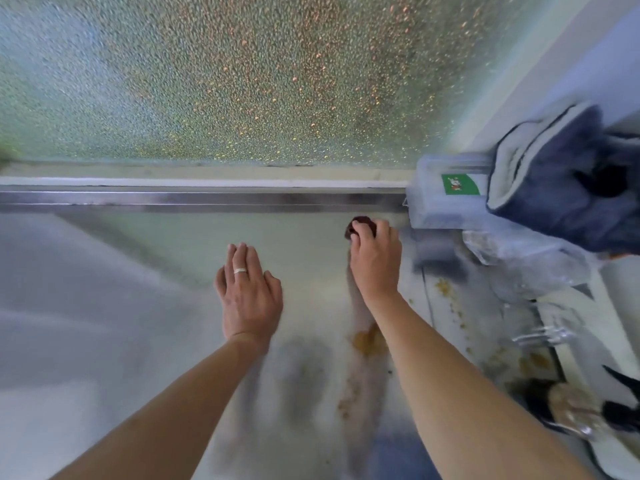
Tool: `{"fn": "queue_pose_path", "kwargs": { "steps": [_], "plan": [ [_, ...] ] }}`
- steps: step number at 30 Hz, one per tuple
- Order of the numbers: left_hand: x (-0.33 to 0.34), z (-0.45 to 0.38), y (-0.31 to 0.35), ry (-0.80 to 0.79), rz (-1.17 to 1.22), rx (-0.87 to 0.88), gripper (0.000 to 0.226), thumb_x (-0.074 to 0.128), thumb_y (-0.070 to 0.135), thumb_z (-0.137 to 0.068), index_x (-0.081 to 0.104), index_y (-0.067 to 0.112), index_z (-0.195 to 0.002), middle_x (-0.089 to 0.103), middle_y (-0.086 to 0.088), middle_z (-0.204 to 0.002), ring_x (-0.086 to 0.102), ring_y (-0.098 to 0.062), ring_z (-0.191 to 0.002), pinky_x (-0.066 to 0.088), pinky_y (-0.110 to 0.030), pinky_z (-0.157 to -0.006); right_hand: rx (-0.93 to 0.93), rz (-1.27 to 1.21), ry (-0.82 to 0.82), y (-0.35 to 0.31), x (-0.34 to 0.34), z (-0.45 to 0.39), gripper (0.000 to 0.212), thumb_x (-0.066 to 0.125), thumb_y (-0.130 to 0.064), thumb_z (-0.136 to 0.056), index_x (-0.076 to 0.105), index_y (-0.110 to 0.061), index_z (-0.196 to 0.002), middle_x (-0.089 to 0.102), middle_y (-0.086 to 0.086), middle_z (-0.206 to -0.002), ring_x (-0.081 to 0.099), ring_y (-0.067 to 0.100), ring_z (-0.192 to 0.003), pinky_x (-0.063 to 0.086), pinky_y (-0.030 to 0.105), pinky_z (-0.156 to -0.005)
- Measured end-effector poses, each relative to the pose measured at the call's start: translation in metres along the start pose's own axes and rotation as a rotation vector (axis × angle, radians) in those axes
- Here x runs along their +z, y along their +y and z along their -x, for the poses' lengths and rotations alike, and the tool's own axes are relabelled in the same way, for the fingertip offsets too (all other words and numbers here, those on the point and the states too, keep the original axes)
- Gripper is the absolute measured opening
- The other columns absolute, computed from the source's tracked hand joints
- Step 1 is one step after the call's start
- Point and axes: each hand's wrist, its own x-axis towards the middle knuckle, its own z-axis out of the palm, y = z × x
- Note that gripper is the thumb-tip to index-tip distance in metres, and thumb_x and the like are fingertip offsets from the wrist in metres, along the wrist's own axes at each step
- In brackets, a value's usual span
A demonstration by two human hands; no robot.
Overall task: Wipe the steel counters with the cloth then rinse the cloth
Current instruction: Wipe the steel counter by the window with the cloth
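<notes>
Where the steel tabletop (145, 306) meets its raised back edge, a small dark cloth (360, 226) is bunched under the fingertips of the right hand (375, 263); the grip is curled down and clamped on the cloth, close to the back rail.

Left hand (247, 296): laid flat over the tabletop beside the right, fingers straight and together, nothing held; a ring (240, 270) is worn on one finger.

Brownish smears (367, 341): seen on the tabletop under the right forearm, with further specks toward the right edge.

Frosted glass pane (225, 81): set behind the back rail.

Clear plastic container (440, 199) with a green label (460, 184): placed at right, just beside the cloth.

Blue towel (568, 181): heaped against the container's far side.

Items at lower right: too blurred to be identified.
</notes>
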Motion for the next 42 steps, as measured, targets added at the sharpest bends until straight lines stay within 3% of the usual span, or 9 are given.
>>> {"fn": "queue_pose_path", "kwargs": {
  "steps": [4,9,17,21,28,37,40,42],
  "plan": [
    [-0.003,0.001,0.001,0.04,0.032,0.061,0.045,0.042,0.022,-0.094,0.053,0.006,-0.135,0.049,-0.013,-0.142,0.038,-0.029,-0.142,0.025,-0.045,-0.114,0.03,-0.061,-0.056,0.026,-0.018,0.015,0.02,0.064,-0.02,-0.097,0.074,-0.023,-0.114,0.064,0.006,-0.122,0.056,0.032,-0.107,0.046,0.042,-0.085],
    [-0.008,0.006,0.003,0.046,0.062,0.137,0.04,0.042,0.022,-0.091,0.058,0.01,-0.126,0.054,-0.009,-0.131,0.044,-0.028,-0.131,0.029,-0.045,-0.107,-0.115,-0.208,-0.161,0.048,-0.036,0.036,0.019,0.065,-0.013,-0.094,0.074,-0.023,-0.108,0.064,0.005,-0.123,0.056,0.037,-0.104,0.046,0.046,-0.088],
    [-0.02,0.024,0.0,0.022,0.164,0.169,0.032,0.039,0.022,-0.089,0.063,0.015,-0.11,0.061,-0.007,-0.119,0.051,-0.028,-0.117,0.03,-0.042,-0.101,-0.107,-0.217,-0.215,0.032,-0.054,0.094,0.02,0.061,-0.011,-0.095,0.07,-0.022,-0.109,0.059,0.004,-0.125,0.052,0.034,-0.105,0.041,0.041,-0.081],
    [-0.023,0.07,-0.01,0.01,0.148,0.151,0.033,0.041,0.024,-0.087,0.063,0.019,-0.111,0.06,-0.004,-0.122,0.051,-0.025,-0.117,0.032,-0.041,-0.099,-0.102,-0.246,-0.222,0.021,-0.065,0.124,0.02,0.062,-0.011,-0.095,0.069,-0.022,-0.11,0.058,0.003,-0.123,0.051,0.032,-0.103,0.047,0.046,-0.084],
    [-0.03,0.14,-0.009,-0.015,0.154,0.131,0.034,0.039,0.022,-0.087,0.062,0.017,-0.113,0.059,-0.001,-0.123,0.053,-0.022,-0.119,0.03,-0.039,-0.099,-0.122,-0.216,-0.266,0.004,-0.078,0.177,0.023,0.067,-0.013,-0.092,0.067,-0.024,-0.111,0.057,0.001,-0.125,0.054,0.03,-0.104,0.042,0.038,-0.079],
    [-0.039,0.162,-0.01,-0.083,0.095,0.19,0.048,0.04,0.022,-0.087,0.065,0.014,-0.126,0.063,-0.004,-0.136,0.05,-0.021,-0.138,0.025,-0.037,-0.105,-0.119,-0.193,-0.267,-0.014,-0.095,0.211,0.017,0.064,-0.022,-0.096,0.065,-0.022,-0.112,0.055,0.002,-0.118,0.054,0.027,-0.099,0.053,0.042,-0.081],
    [-0.043,0.163,-0.019,-0.105,0.084,0.247,0.052,0.041,0.022,-0.086,0.064,0.014,-0.132,0.061,-0.005,-0.141,0.049,-0.02,-0.14,0.025,-0.035,-0.104,-0.049,-0.23,-0.157,-0.019,-0.114,0.207,0.016,0.058,-0.025,-0.1,0.066,-0.021,-0.112,0.056,0.003,-0.113,0.055,0.023,-0.095,0.053,0.036,-0.082],
    [-0.044,0.163,-0.023,-0.12,0.075,0.27,0.053,0.042,0.021,-0.086,0.063,0.014,-0.135,0.06,-0.005,-0.143,0.047,-0.019,-0.141,0.025,-0.036,-0.105,-0.018,-0.174,-0.095,-0.019,-0.128,0.217,0.022,0.052,-0.035,-0.102,0.066,-0.022,-0.114,0.056,0.002,-0.111,0.056,0.019,-0.09,0.053,0.029,-0.074]
  ]
}}
